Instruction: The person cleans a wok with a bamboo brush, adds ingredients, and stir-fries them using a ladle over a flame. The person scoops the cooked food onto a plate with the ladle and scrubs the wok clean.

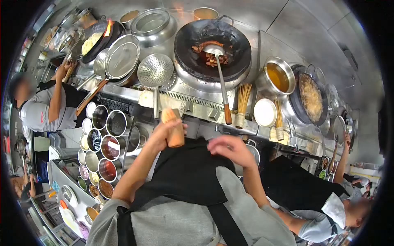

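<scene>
My left hand (161, 132) is wrapped round a clear plastic bottle (176, 136) with orange-brown contents, held in front of the stove edge. Part of the bottle is covered by my fingers. My right hand (231, 150) hovers before the black apron (184, 174), its fingers bent and apart with nothing visible in them. Beyond my hands, a black wok (191, 35) holds browned meat pieces (216, 60). A ladle (220, 76) rests in it, its wooden handle end hanging over the front edge.
Left of the wok lie a perforated strainer (155, 70) and a mesh strainer (122, 56). Bamboo brushes (243, 100) and a pot of yellow liquid (278, 78) stand right. Several sauce tins (111, 147) are at left. A co-worker (45, 107) works left, another (316, 197) right.
</scene>
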A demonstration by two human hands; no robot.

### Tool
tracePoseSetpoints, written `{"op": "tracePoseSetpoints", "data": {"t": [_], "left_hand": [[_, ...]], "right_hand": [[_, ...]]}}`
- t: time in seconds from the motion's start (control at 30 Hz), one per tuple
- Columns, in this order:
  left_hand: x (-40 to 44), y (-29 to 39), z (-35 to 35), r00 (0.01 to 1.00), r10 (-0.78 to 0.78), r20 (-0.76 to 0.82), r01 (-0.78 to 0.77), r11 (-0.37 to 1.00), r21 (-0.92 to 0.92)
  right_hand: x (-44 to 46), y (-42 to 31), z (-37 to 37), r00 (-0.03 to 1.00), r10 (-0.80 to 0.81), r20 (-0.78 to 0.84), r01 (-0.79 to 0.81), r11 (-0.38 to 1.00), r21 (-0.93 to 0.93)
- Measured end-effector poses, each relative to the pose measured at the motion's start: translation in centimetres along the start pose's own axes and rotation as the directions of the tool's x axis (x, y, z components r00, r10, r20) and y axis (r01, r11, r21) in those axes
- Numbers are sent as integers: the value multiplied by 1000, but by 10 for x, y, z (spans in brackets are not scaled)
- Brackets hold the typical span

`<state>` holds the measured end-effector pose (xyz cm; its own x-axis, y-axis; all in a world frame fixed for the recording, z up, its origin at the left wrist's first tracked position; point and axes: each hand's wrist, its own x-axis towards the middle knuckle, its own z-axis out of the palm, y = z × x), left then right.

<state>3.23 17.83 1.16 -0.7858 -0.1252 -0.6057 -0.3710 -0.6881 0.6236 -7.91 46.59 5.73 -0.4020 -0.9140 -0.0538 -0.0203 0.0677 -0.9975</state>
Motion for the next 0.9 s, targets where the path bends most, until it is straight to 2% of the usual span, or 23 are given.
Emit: {"op": "tracePoseSetpoints", "data": {"t": [0.03,0.1,0.17,0.2,0.23,0.3,0.33,0.37,0.43,0.47,0.5,0.57,0.6,0.63,0.67,0.7,0.73,0.77,0.8,0.83,0.9], "left_hand": [[1,-4,7,999,21,30,-22,998,57],[18,-24,17,990,133,46,-138,980,144],[38,-40,31,971,235,46,-239,968,79],[42,-34,34,947,259,189,-277,958,75],[43,-27,33,945,254,204,-274,959,76],[44,-12,32,928,90,361,-39,989,-145],[41,-10,36,925,233,300,-214,972,-94],[39,-6,37,924,213,316,-194,977,-91],[24,13,45,929,-57,366,-49,961,274],[23,26,44,931,-165,326,104,975,197],[28,26,41,943,-102,317,67,991,119],[29,48,29,953,-13,303,-35,988,151],[22,67,16,955,-16,298,-37,984,173],[-3,93,14,938,43,344,-82,992,98],[-36,120,12,909,121,400,-142,990,22],[-64,138,-3,832,138,538,-123,990,-63],[-72,164,-34,622,82,779,-78,996,-43],[-80,190,-64,346,18,938,-55,998,1],[-100,215,-54,98,2,995,-180,984,16],[-121,240,-42,-156,-14,988,-293,956,-32],[-152,261,-44,-338,-102,936,-465,883,-71]], "right_hand": [[17,7,9,988,45,-147,-25,991,133],[59,46,30,948,-90,-306,54,991,-126],[81,70,51,913,137,-384,-150,989,-2],[85,68,59,858,40,-511,-76,996,-51],[84,66,61,851,37,-524,-78,995,-57],[84,61,63,776,16,-631,90,987,136],[84,57,65,762,22,-647,84,988,133],[82,53,68,803,33,-595,39,993,107],[76,35,84,867,81,-491,-57,996,65],[77,22,90,868,152,-472,22,939,342],[88,-2,94,819,57,-571,204,901,382],[78,-2,72,620,-40,-784,134,990,55],[79,-1,53,446,-59,-893,149,989,9],[80,2,28,256,-78,-964,156,987,-38],[71,34,-1,155,-136,-979,-61,987,-147],[61,64,-29,51,-193,-980,-294,935,-199],[47,130,-59,107,-153,-982,-541,820,-187],[32,195,-88,162,-113,-980,-745,638,-197],[32,217,-88,176,41,-984,-836,534,-127],[31,238,-88,185,193,-964,-911,402,-94],[26,273,-94,256,278,-926,-947,263,-183]]}}
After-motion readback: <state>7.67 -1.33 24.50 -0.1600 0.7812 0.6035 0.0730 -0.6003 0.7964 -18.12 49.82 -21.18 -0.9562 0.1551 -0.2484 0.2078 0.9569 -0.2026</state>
